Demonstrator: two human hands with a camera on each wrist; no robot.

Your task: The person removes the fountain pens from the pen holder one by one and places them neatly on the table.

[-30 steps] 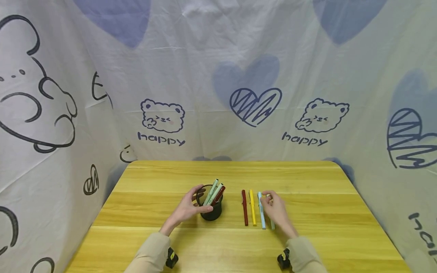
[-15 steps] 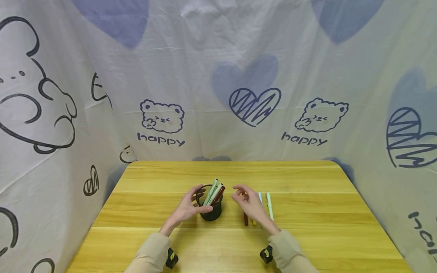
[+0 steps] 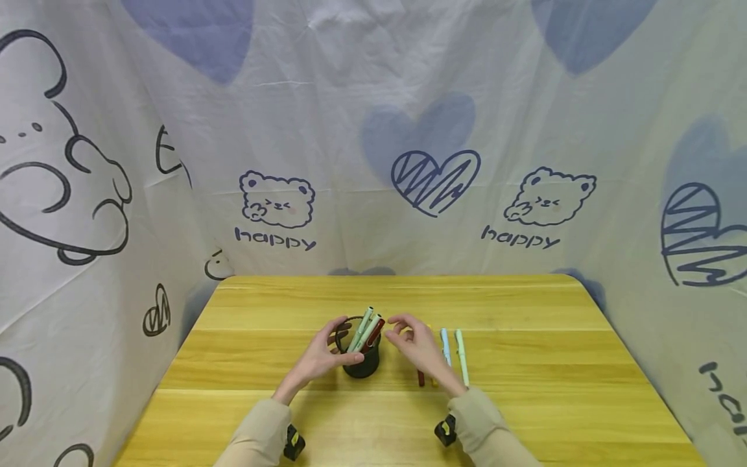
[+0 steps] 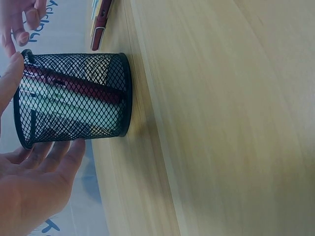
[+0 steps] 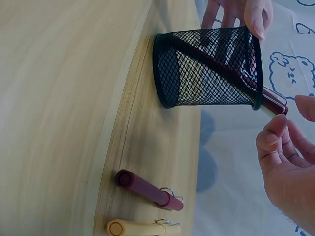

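A black mesh pen holder (image 3: 361, 368) stands upright with its left side in my left hand (image 3: 318, 355), thumb at the near rim and fingers round the far side. Leaning inside it are light green pens (image 3: 360, 330) and a dark red pen (image 3: 375, 333), whose caps stick out above the rim. My right hand (image 3: 419, 344) hovers just right of the holder, fingers loosely bent and holding nothing. In the right wrist view its fingertips (image 5: 273, 124) are close to the dark red pen's cap (image 5: 274, 103); I cannot tell whether they touch.
Under and beside my right forearm a row of pens lies on the wooden table (image 3: 554, 363): dark red (image 5: 150, 191), yellow (image 5: 142, 228), light blue (image 3: 445, 344) and light green (image 3: 462, 355). Printed cloth (image 3: 350, 130) hangs behind the table and at both sides.
My right hand has moved left from over the light blue and light green pens to beside the pen holder. My left hand and the holder have stayed put.
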